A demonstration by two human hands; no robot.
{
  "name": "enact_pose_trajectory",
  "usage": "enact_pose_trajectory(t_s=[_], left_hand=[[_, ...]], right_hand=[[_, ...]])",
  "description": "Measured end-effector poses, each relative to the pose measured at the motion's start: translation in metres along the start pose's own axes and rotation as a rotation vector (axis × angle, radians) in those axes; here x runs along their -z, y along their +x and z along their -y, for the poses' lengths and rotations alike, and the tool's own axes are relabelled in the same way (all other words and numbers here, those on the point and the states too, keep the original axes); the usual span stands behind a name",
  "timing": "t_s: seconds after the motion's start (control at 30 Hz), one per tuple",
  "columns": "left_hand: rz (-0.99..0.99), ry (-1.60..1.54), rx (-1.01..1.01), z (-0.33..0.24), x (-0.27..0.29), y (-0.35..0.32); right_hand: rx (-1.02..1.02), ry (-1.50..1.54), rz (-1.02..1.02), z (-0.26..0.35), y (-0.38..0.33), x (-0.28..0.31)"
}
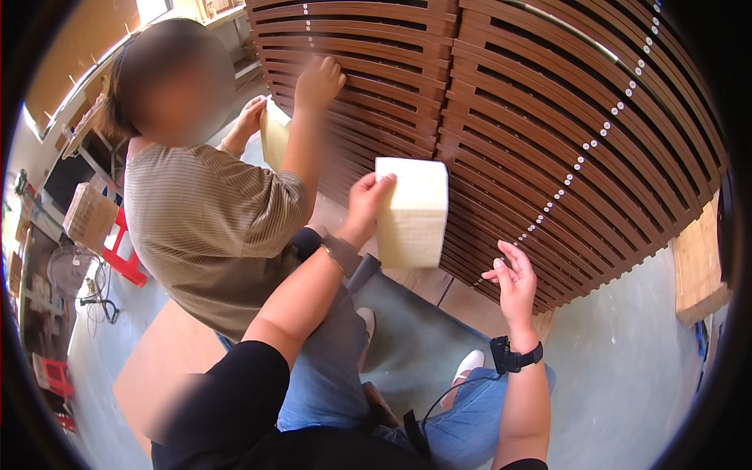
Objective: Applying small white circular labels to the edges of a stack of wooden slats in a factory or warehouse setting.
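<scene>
My left hand (366, 205) is closed on the edge of a folded pale yellow sheet (412, 223), thumb on its front. What is on the sheet cannot be made out. My right hand (517, 283) is raised before the lower part of a brown slatted panel (517, 149), thumb and fingers bent together. Anything between those fingertips is too small to make out. Small white round pieces (578, 163) form a slanting line across the slats, running down toward my right hand. A black device (513, 356) is strapped to my right wrist.
At my left sits a co-worker (211, 196) in a striped top, one hand (319, 81) at the slats, the other holding a similar yellow sheet (274, 133). A wooden block (699, 258) stands at right. Behind are a red stool (124, 249) and a fan (74, 270).
</scene>
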State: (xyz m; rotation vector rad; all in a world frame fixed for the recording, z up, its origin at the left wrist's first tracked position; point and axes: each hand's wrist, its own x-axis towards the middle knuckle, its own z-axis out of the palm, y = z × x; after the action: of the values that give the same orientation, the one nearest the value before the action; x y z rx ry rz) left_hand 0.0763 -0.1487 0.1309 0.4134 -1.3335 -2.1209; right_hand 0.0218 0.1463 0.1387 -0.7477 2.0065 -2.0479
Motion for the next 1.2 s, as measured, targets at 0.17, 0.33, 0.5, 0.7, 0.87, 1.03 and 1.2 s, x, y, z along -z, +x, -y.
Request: enact_pose_trajectory(t_s=[0.17, 0.33, 0.5, 0.7, 0.87, 1.03, 1.2], left_hand=[[-0.171, -0.082, -0.023, 0.0, 0.029, 0.012], [-0.248, -0.398, 0.057, 0.008, 0.066, 0.028], [-0.414, -0.324, -0.11, 0.019, 0.094, 0.044], [-0.689, -0.317, -0.259, 0.024, 0.102, 0.047], [-0.723, -0.362, -0.231, 0.023, 0.098, 0.046], [-0.739, -0.362, -0.231, 0.026, 0.1, 0.049], [-0.729, -0.291, -0.219, 0.032, 0.104, 0.052]], right_hand=[[-0.03, -0.029, 0.038, -0.004, -0.007, 0.002], [-0.027, -0.03, 0.055, -0.005, -0.007, 0.002], [-0.049, -0.037, 0.086, -0.008, -0.008, 0.001], [-0.042, -0.071, 0.127, -0.016, -0.007, 0.001], [-0.064, -0.093, 0.142, -0.017, -0.007, 0.003], [-0.064, -0.098, 0.144, -0.018, -0.008, 0.003], [-0.057, -0.116, 0.161, -0.021, -0.008, 0.003]])
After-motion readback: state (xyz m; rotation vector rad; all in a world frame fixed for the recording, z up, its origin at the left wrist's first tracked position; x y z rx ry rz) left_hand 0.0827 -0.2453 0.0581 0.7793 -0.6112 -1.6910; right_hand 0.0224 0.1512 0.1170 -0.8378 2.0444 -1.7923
